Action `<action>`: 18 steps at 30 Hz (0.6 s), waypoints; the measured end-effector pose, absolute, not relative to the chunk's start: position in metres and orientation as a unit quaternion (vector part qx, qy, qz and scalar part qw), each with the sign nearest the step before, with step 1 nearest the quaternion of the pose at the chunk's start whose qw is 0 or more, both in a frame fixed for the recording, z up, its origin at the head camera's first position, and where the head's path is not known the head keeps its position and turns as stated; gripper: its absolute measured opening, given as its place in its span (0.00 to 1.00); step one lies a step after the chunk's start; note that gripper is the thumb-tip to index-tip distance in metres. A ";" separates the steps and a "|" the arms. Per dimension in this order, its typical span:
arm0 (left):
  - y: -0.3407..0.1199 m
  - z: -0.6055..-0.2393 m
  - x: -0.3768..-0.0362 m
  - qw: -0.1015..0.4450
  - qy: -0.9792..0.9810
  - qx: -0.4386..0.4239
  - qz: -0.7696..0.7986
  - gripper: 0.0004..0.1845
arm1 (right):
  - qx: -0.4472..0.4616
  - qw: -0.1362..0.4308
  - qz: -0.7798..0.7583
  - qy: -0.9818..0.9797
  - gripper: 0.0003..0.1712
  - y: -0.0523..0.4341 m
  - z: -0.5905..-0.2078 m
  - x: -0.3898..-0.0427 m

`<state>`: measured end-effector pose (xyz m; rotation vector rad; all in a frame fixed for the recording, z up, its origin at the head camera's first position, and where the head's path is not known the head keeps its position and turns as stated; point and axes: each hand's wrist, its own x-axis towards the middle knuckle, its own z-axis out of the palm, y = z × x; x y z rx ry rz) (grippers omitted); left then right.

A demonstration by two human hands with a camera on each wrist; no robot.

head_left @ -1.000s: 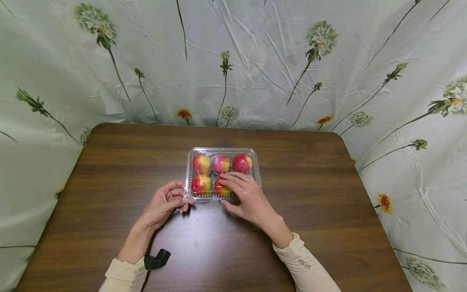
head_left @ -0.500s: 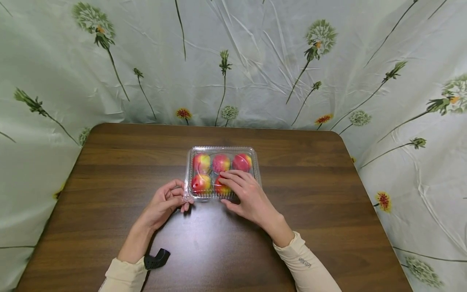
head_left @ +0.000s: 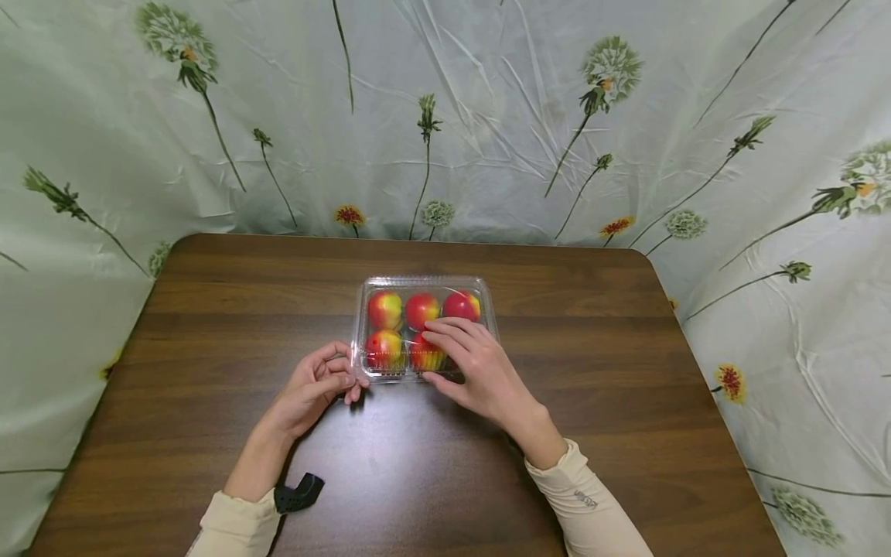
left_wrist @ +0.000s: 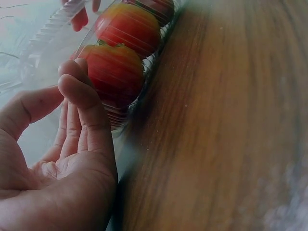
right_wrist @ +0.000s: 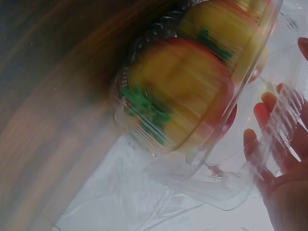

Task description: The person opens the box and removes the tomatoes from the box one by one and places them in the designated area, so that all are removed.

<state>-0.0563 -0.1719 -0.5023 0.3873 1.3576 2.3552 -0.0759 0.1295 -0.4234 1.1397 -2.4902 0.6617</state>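
A clear plastic clamshell box (head_left: 356, 333) holds several red and yellow fruits (head_left: 385, 310), in two rows, on the table. The wrist views show green leafy bits (right_wrist: 147, 113) on some of them. My left hand (head_left: 309, 391) pinches the box's near left corner between thumb and finger, its other fingers loosely bent. Over the near right part of the clear lid (right_wrist: 284, 125) lies my right hand (head_left: 480, 371), fingers bent across the top and thumb at the front rim. This hand hides part of the right-hand fruits. The lid's front ridges stand slightly raised.
The box rests on a dark brown wooden table (head_left: 592, 348) with rounded far corners. Behind and beside the table hangs a pale curtain (head_left: 487, 116) printed with flowers. A black strap (head_left: 299, 493) juts from my left sleeve's cuff.
The lid's front ridges have risen a little and the glare over the fruits has lessened. My right hand has shifted slightly rightward; the left hand keeps its hold at the corner.
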 end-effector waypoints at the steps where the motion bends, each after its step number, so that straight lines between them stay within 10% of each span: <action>1: -0.172 -0.502 -0.056 0.196 0.484 0.140 0.841 0.13 | 0.398 0.164 0.233 -0.872 0.36 0.130 -0.422 -0.076; 18: -0.171 -0.503 -0.057 0.192 0.482 0.149 0.842 0.11 | 0.386 0.214 0.278 -0.853 0.33 0.146 -0.407 -0.090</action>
